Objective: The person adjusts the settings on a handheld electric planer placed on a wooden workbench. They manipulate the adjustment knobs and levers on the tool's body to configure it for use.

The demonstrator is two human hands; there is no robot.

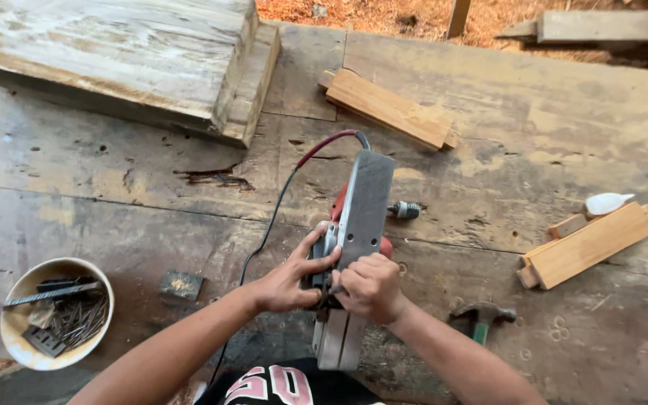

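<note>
An electric hand planer lies upside down on the worn wooden workbench, its grey metal sole facing up and its red body underneath. My left hand grips the planer's left side near the blade slot, thumb resting on the sole. On the right side of the same spot my right hand is closed around a small tool, fist against the sole. A red and black power cord runs from the planer's far end back toward me.
A round bowl of nails and metal bits sits at the near left. A hammer lies near my right forearm. Wooden blocks, a thick plank stack, a small dark block and a white cap-like object are on the bench.
</note>
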